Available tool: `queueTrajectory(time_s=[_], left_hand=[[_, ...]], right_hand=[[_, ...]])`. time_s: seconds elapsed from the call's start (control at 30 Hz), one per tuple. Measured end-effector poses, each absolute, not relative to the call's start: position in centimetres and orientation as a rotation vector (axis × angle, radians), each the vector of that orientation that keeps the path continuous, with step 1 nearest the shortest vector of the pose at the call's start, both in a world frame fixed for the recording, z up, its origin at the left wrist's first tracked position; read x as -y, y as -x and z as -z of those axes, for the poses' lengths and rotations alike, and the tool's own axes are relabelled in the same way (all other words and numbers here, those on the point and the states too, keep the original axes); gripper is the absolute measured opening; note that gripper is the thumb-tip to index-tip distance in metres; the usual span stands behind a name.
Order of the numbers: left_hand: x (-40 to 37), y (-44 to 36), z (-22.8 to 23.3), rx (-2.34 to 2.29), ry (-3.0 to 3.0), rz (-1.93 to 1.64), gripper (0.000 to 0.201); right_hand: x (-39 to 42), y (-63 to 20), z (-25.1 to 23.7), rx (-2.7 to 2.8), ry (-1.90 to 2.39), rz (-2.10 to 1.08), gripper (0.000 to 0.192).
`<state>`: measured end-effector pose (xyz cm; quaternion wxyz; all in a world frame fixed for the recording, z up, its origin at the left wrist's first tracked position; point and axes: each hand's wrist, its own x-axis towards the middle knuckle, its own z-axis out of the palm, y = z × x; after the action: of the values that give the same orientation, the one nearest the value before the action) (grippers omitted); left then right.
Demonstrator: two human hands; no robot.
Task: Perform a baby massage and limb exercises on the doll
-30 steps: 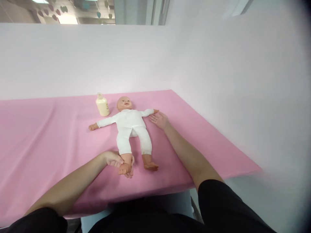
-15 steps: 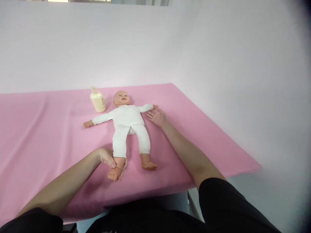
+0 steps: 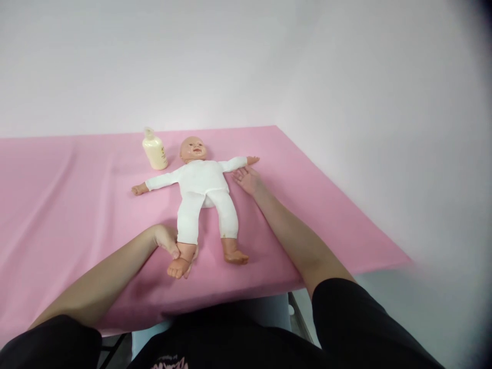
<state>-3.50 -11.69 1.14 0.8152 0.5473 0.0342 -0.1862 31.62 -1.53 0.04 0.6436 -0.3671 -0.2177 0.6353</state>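
A baby doll (image 3: 202,187) in a white suit lies on its back on the pink table cover (image 3: 69,205), arms spread, head toward the wall. My left hand (image 3: 169,245) grips the ankle of the doll's leg on the left side of the view, just above its bare foot. My right hand (image 3: 246,179) lies flat with fingers apart beside the doll's torso, under its outstretched arm, touching the sleeve. The doll's other foot (image 3: 235,255) rests free on the cover.
A cream lotion bottle (image 3: 154,149) stands upright just left of the doll's head. White walls enclose the table at the back and right. The table's front edge runs close to my body, and its right corner (image 3: 403,259) lies near the wall.
My left hand slid from the doll's foot up to its ankle and drew the leg slightly left. My right hand moved in from the doll's hand toward its torso. The view tilted downward.
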Motion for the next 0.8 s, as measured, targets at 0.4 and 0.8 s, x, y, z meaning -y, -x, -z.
queueTrajectory(time_s=[0.4,0.8], left_hand=[[10.9,3.1,-2.2,0.008,-0.997,0.547,0.049],[10.1,2.9,-2.8,-0.202,-0.920,-0.166,0.069]], right_hand=[[2.7,-29.7,0.4,0.786,0.894,-1.203,0.051],[4.5,-25.6,0.1,1.442,0.831,-0.757,0.046]])
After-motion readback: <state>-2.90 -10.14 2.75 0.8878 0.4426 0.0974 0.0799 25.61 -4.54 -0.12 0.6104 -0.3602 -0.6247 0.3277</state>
